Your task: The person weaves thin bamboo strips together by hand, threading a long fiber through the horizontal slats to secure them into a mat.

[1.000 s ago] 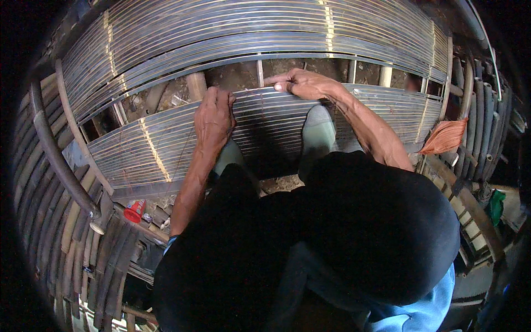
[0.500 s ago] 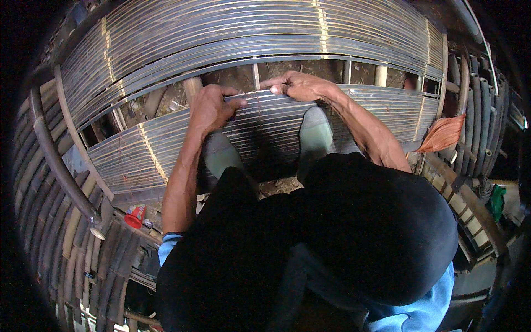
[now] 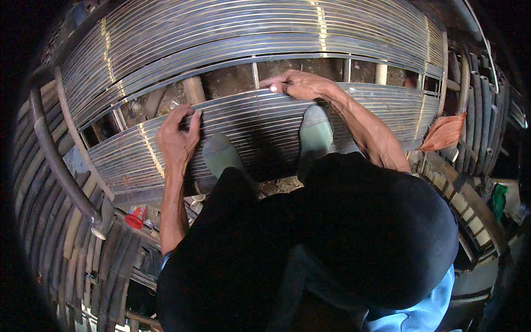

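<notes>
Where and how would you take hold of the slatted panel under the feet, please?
Probably grip the slatted panel by its long far edge, coming from the gap beyond it, thumb on top and fingers beneath. That edge is thin and open to the gap, and the right hand rests there, while the feet cover part of the panel's middle.

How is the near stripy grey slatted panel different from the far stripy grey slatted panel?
The near grey slatted panel has two pale-green socked feet on it; the far grey slatted panel has none. The right hand touches the near panel's edge; no hand touches the far panel. The near panel looks smaller than the far panel. Both have pale stripes and cross bands.
</notes>
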A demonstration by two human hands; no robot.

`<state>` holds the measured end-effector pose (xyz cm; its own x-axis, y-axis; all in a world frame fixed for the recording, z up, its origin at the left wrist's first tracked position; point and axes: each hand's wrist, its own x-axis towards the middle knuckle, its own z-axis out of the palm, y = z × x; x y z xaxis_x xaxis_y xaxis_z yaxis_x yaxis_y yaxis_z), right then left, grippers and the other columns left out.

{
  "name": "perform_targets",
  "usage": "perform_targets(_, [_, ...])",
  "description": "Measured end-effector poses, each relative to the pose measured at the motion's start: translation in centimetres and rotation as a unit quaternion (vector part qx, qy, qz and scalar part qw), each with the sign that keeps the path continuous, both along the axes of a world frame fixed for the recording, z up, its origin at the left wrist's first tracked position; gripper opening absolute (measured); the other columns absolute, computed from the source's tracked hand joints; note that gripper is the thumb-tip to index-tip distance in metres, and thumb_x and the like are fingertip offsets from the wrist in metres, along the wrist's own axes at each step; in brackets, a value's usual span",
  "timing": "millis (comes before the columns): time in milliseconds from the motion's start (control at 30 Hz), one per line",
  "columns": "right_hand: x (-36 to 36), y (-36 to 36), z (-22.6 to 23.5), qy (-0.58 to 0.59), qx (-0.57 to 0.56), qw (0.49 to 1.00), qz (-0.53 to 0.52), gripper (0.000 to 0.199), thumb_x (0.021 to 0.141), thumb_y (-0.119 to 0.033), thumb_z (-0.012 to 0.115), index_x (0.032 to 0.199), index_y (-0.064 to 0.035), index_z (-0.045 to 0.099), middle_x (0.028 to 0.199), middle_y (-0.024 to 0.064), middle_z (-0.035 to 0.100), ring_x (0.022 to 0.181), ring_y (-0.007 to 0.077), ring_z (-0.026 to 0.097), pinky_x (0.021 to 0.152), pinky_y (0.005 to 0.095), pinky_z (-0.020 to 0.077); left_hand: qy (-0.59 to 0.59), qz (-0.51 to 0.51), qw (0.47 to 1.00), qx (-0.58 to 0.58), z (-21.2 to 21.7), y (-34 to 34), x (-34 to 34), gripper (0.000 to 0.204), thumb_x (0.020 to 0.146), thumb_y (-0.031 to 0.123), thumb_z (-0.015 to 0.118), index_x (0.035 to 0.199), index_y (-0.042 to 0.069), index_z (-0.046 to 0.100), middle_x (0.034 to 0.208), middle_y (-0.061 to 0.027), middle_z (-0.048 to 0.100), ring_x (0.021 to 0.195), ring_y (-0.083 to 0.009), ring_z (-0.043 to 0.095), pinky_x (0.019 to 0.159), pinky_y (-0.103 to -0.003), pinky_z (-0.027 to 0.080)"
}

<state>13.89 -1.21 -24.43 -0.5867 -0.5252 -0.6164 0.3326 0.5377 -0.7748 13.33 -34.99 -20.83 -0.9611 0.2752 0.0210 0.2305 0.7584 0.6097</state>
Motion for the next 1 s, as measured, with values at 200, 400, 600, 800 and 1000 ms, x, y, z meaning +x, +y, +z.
perform_targets(200, [0.0, 0.7, 0.6, -0.016, -0.027, 0.999, -0.018, 0.039, 0.105, -0.023, 0.047, 0.141, -0.0126, 0.059, 0.134, 0.0173, 0.064, 0.124, 0.0306, 0.06, 0.107, 0.0394, 0.0453, -0.049, 0.064, 0.994, -0.072, 0.8, -9.2, 5.4, 0.024, 0.08, 0.025, 0.082, 0.084, 0.003, 0.073, 0.085, -0.01, 0.072, 0.067, -0.0244, 0.067, 0.062, -0.034, 0.051])
perform_targets(400, [-0.2, 0.5, 0.2, -0.023, -0.025, 0.999, -0.013, 0.039, 0.105, -0.023, 0.048, 0.14, -0.0118, 0.059, 0.134, 0.017, 0.064, 0.123, 0.031, 0.06, 0.106, 0.0401, 0.0455, -0.191, 0.134, 0.918, -0.32, 1.3, -16.9, 10.7, 0.025, 0.084, 0.033, 0.077, 0.08, 0.008, 0.074, 0.087, -0.0094, 0.07, 0.076, -0.0273, 0.064, 0.066, -0.04, 0.047])
perform_targets(600, [0.0, 0.8, 0.3, -0.023, -0.011, 1.0, -0.013, 0.039, 0.104, -0.024, 0.049, 0.139, -0.0114, 0.061, 0.132, 0.017, 0.066, 0.121, 0.0315, 0.061, 0.105, 0.0409, 0.0462, 0.123, 0.022, 0.989, -0.076, -0.1, -2.3, 4.5, 0.042, 0.072, 0.03, 0.088, 0.104, 0.008, 0.072, 0.098, -0.0099, 0.068, 0.097, -0.0312, 0.062, 0.087, -0.044, 0.045])
perform_targets(800, [0.2, -0.2, 0.7, -0.031, -0.024, 0.999, -0.036, 0.039, 0.105, -0.025, 0.048, 0.138, -0.0111, 0.061, 0.127, 0.0163, 0.069, 0.118, 0.0294, 0.062, 0.104, 0.0402, 0.0465, 0.05, -0.08, 0.995, 0.024, -3.3, 6.6, 1.5, 0.044, 0.073, 0.031, 0.088, 0.108, 0.008, 0.073, 0.094, -0.0089, 0.067, 0.103, -0.0299, 0.06, 0.093, -0.043, 0.043])
perform_targets(1000, [-0.1, 0.4, 1.0, -0.032, -0.016, 0.999, -0.023, 0.039, 0.104, -0.024, 0.049, 0.138, -0.01, 0.061, 0.128, 0.0167, 0.068, 0.119, 0.0307, 0.061, 0.105, 0.04, 0.0462, -0.327, -0.149, 0.932, 0.046, -3.9, 6.6, -5.1, 0.025, 0.083, 0.023, 0.079, 0.099, 0.004, 0.079, 0.085, -0.0109, 0.072, 0.085, -0.0229, 0.065, 0.079, -0.037, 0.05])
